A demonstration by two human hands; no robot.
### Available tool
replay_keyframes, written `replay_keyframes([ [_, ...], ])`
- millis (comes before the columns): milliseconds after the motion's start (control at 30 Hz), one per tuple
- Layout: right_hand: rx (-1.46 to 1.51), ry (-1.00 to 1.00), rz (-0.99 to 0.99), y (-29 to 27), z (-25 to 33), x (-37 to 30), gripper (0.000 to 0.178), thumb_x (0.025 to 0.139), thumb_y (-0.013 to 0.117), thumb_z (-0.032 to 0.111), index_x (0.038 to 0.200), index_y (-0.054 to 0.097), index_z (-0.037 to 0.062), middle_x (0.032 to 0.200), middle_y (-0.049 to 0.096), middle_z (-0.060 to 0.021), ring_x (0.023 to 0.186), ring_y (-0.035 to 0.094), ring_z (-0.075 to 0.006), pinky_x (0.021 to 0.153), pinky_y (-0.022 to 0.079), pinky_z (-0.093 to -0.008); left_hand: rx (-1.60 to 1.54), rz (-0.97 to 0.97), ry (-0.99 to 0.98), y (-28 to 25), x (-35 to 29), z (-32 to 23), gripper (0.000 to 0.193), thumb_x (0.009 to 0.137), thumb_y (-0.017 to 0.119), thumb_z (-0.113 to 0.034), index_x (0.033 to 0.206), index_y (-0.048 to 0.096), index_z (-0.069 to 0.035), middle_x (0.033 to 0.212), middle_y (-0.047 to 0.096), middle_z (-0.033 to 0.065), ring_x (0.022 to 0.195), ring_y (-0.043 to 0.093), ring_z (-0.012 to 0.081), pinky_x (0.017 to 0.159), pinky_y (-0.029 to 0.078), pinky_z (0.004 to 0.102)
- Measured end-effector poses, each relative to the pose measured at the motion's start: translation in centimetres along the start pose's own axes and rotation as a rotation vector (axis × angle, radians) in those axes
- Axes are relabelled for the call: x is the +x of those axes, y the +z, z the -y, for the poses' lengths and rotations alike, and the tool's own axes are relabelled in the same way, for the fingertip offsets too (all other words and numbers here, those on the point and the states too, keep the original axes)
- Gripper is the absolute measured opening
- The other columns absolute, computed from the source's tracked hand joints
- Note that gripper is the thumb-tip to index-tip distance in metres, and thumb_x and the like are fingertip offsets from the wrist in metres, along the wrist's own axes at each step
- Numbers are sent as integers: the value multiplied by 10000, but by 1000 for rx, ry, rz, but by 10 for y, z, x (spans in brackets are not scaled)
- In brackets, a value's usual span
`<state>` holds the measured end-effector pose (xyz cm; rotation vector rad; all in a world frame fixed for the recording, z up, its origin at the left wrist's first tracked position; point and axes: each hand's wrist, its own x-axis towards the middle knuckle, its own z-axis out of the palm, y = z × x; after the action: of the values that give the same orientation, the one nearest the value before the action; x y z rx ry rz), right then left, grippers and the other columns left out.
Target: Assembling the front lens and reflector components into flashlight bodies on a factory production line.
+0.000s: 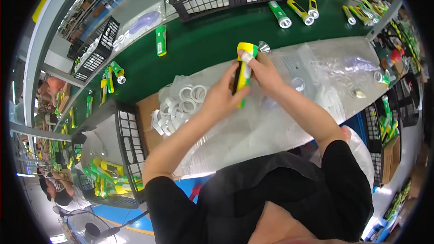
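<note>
Over the plastic-covered bench, I hold a yellow and green flashlight body [244,79] with its wide head pointing away from me. My left hand [221,92] is closed around the lower part from the left. From the right, my right hand [266,72] grips near the head, its thumb laid on the side. A silver cone-shaped reflector [263,47] shows just beyond the right fingers; whether they hold it, I cannot tell. Left of my left hand, several white rings [185,100] lie heaped on the bench.
A green conveyor belt [203,40] runs beyond the bench, carrying flashlights [280,14]. Black crates stand behind the belt [208,2] and at my left [131,135], both with flashlights inside. Clear plastic bags [307,72] lie to the right. A person [68,194] is at far left, near a fan [92,230].
</note>
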<state>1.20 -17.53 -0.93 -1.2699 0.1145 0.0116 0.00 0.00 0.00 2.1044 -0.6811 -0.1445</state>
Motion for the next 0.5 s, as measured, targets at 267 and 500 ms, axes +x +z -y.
replay_keyframes([
  [267, 64, 15, 463, -24, -13, -145, 610, 800, 680, 327, 1283, 489, 7, 934, 609, -105, 839, 598, -200, 781, 461, -342, -385, -293, 288, 40, -39, -7, 393, 980, 570, -218, 1318, 478, -41, 1159, 622, 140, 1038, 626, 205, 827, 506, 303],
  [500, -18, 174, 562, -17, -18, -190, 618, 901, 617, 542, 1239, 461, 48, 917, 597, -96, 806, 608, -167, 743, 493, -291, -536, -55, 252, 48, -84, -37, 435, 1058, 377, -289, 985, 685, 9, 986, 671, 109, 934, 616, 216, 846, 468, 336],
])
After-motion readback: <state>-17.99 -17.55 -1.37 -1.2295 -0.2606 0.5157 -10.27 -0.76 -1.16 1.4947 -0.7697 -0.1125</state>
